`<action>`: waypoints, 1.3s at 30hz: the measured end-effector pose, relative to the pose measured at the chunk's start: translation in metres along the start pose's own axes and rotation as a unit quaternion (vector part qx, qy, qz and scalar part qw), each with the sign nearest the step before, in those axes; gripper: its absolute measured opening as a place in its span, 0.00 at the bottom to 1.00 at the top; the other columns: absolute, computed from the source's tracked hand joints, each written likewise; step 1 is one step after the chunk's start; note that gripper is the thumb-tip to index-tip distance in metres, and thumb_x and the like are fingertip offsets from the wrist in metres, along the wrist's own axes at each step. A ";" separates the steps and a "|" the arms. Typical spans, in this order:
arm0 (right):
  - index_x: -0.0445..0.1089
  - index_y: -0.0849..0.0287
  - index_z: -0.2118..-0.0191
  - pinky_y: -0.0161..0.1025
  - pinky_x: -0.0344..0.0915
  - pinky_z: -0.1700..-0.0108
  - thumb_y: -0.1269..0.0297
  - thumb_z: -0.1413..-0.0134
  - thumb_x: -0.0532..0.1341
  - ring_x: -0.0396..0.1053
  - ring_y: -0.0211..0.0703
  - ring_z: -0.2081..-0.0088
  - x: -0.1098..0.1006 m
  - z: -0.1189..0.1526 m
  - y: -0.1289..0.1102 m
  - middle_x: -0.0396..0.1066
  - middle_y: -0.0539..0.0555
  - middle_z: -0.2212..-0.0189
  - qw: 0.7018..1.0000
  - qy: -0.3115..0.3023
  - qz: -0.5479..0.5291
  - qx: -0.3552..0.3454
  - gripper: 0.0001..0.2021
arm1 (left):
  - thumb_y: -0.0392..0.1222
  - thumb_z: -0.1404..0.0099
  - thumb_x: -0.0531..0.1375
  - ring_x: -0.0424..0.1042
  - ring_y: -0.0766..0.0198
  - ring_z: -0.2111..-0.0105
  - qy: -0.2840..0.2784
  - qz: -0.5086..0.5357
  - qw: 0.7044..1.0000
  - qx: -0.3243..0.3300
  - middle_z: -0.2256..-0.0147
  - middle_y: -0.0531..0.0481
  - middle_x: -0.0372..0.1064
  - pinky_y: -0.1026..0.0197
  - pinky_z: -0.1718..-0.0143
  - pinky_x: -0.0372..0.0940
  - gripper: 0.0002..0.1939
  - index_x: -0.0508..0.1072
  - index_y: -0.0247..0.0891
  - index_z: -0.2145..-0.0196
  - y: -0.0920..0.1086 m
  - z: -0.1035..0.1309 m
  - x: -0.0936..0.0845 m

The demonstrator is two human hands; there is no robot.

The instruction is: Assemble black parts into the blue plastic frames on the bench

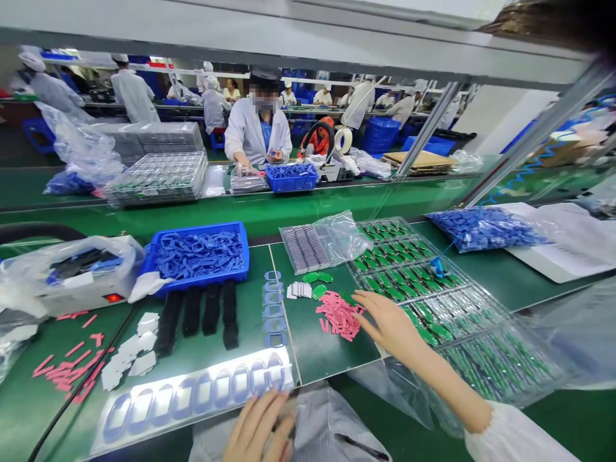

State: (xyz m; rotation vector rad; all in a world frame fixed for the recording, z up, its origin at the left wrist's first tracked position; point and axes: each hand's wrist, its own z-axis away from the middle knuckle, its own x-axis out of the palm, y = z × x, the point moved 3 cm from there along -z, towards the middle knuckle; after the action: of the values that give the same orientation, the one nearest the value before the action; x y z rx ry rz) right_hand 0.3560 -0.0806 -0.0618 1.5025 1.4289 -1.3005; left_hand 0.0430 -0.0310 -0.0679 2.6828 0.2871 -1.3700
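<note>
My right hand [387,321] reaches over the green mat from the right, fingers apart, its fingertips at the edge of a pile of pink strips [338,314]. Nothing shows in its fingers. My left hand [262,427] is at the bottom centre, by the right end of a clear sheet [192,394] bearing a row of oval blue-rimmed pieces. Its fingers are bent, and whatever may be beneath them is hidden. Green boards [317,278] and small white labels [299,290] lie behind the pink pile. A column of clear blue-edged frames [274,311] stands left of it.
A blue tray [244,256] of blue parts is at the back left, with black straps [210,309] before it. Plastic trays [462,308] of green boards lie right, under my right forearm. A bag of blue parts [486,228] lies behind. A person [260,128] works across the bench.
</note>
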 end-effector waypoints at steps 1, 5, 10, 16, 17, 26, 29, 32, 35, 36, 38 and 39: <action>0.63 0.60 0.47 0.50 0.61 0.46 0.56 0.39 0.50 0.62 0.49 0.46 0.006 0.000 -0.009 0.64 0.60 0.47 1.000 -0.003 -0.016 0.003 0.20 | 0.34 0.37 0.52 0.71 0.61 0.53 -0.016 -0.021 1.000 -0.001 0.55 0.49 0.73 0.61 0.47 0.62 0.14 0.72 0.39 0.55 -0.007 0.003 -0.003; 0.50 0.63 0.39 0.54 0.53 0.41 0.51 0.40 0.51 0.52 0.51 0.40 0.033 0.006 -0.032 0.54 0.63 0.40 0.998 0.011 -0.055 0.039 0.29 | 0.39 0.38 0.56 0.64 0.55 0.46 -0.050 -0.069 0.994 -0.076 0.49 0.44 0.68 0.55 0.44 0.57 0.21 0.66 0.35 0.47 -0.036 0.015 -0.014; 0.61 0.63 0.47 0.51 0.58 0.45 0.51 0.40 0.50 0.57 0.51 0.43 0.056 0.002 -0.017 0.58 0.64 0.44 0.985 0.080 -0.092 0.123 0.23 | 0.45 0.37 0.56 0.58 0.51 0.43 -0.104 -0.071 0.987 -0.104 0.44 0.42 0.62 0.50 0.45 0.58 0.27 0.59 0.35 0.42 -0.056 0.022 -0.010; 0.71 0.63 0.61 0.47 0.65 0.55 0.56 0.42 0.51 0.69 0.50 0.59 0.059 -0.025 0.014 0.71 0.61 0.62 0.985 0.062 -0.033 0.158 0.17 | 0.49 0.37 0.56 0.58 0.50 0.43 -0.124 -0.078 0.985 -0.095 0.43 0.43 0.60 0.47 0.46 0.59 0.28 0.58 0.36 0.42 -0.063 0.028 0.006; 0.72 0.62 0.63 0.46 0.65 0.57 0.57 0.42 0.52 0.69 0.49 0.61 0.059 -0.029 0.015 0.71 0.60 0.64 0.986 0.049 -0.024 0.157 0.16 | 0.49 0.37 0.56 0.58 0.50 0.43 -0.124 -0.083 0.984 -0.095 0.43 0.44 0.61 0.48 0.46 0.59 0.28 0.59 0.36 0.42 -0.063 0.029 0.008; 0.72 0.60 0.69 0.41 0.62 0.70 0.64 0.40 0.46 0.70 0.48 0.71 0.048 -0.036 0.008 0.72 0.59 0.70 0.981 0.045 0.043 0.183 0.18 | 0.53 0.37 0.55 0.65 0.53 0.48 -0.129 -0.084 0.983 -0.101 0.45 0.47 0.64 0.51 0.47 0.59 0.28 0.60 0.39 0.42 -0.064 0.030 0.014; 0.71 0.63 0.62 0.43 0.64 0.65 0.63 0.38 0.44 0.70 0.50 0.65 0.042 -0.035 -0.004 0.73 0.61 0.65 0.980 0.083 0.038 0.179 0.19 | 0.53 0.37 0.55 0.66 0.53 0.49 -0.143 -0.089 0.981 -0.101 0.46 0.47 0.65 0.51 0.49 0.60 0.27 0.62 0.40 0.44 -0.063 0.029 0.015; 0.70 0.61 0.62 0.42 0.64 0.58 0.60 0.37 0.46 0.69 0.47 0.61 0.042 -0.039 -0.027 0.72 0.58 0.64 0.989 0.105 -0.036 0.098 0.17 | 0.54 0.39 0.56 0.67 0.52 0.51 -0.156 -0.086 0.977 -0.114 0.47 0.46 0.66 0.49 0.50 0.62 0.27 0.64 0.39 0.45 -0.060 0.025 0.015; 0.71 0.58 0.65 0.46 0.64 0.56 0.60 0.38 0.48 0.67 0.48 0.61 0.049 -0.042 -0.052 0.71 0.58 0.65 0.991 0.102 -0.091 0.012 0.15 | 0.55 0.42 0.59 0.68 0.51 0.52 -0.171 -0.065 0.974 -0.134 0.48 0.46 0.67 0.47 0.51 0.63 0.29 0.64 0.38 0.46 -0.056 0.021 0.017; 0.72 0.58 0.65 0.48 0.64 0.57 0.60 0.39 0.49 0.66 0.50 0.60 0.052 -0.043 -0.058 0.70 0.59 0.64 0.991 0.108 -0.084 0.010 0.15 | 0.55 0.43 0.60 0.68 0.51 0.52 -0.174 -0.058 0.973 -0.140 0.48 0.45 0.67 0.47 0.51 0.63 0.29 0.64 0.38 0.47 -0.055 0.019 0.017; 0.72 0.59 0.62 0.51 0.64 0.57 0.60 0.40 0.50 0.64 0.54 0.57 0.054 -0.043 -0.065 0.68 0.62 0.58 0.988 0.137 -0.057 0.030 0.15 | 0.55 0.43 0.60 0.68 0.51 0.51 -0.175 -0.050 0.972 -0.149 0.48 0.45 0.67 0.46 0.50 0.63 0.31 0.64 0.37 0.47 -0.054 0.018 0.017; 0.72 0.60 0.60 0.52 0.63 0.56 0.60 0.40 0.51 0.63 0.55 0.55 0.055 -0.043 -0.067 0.66 0.63 0.55 0.987 0.151 -0.047 0.041 0.14 | 0.57 0.44 0.59 0.67 0.50 0.50 -0.173 -0.046 0.972 -0.149 0.48 0.44 0.67 0.46 0.49 0.63 0.32 0.63 0.36 0.46 -0.054 0.017 0.016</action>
State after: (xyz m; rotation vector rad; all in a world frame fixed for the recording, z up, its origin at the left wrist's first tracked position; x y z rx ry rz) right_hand 0.2940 -0.0129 -0.0918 1.7646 1.6715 -1.2376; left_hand 0.0268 0.0203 -0.0920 2.1700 0.5372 -1.6394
